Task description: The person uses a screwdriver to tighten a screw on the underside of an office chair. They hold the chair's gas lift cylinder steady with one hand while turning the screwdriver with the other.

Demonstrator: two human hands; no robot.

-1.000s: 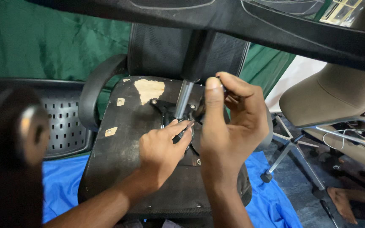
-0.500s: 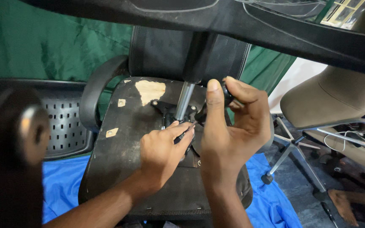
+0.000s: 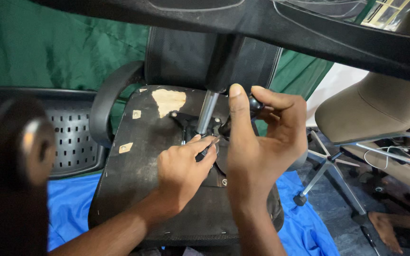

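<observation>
An office chair lies upside down, its black seat underside (image 3: 141,189) facing up with a torn patch showing pale foam. A silver gas cylinder (image 3: 206,113) rises from the metal mechanism plate (image 3: 182,118) at the seat's middle. My left hand (image 3: 182,173) pinches a small dark part at the base of the cylinder. My right hand (image 3: 262,142) is closed around a black lever knob (image 3: 254,105) just right of the cylinder. What lies under my fingers is hidden.
The chair's armrest (image 3: 112,97) curves at the left, its backrest (image 3: 186,54) behind. A blue sheet (image 3: 67,208) covers the floor under a green curtain (image 3: 48,45). A beige chair (image 3: 376,114) with a metal base stands right. A dark chair part (image 3: 271,23) spans the top.
My right hand has shifted slightly up and right on the lever knob. The left hand stays at the cylinder base with only small finger movement.
</observation>
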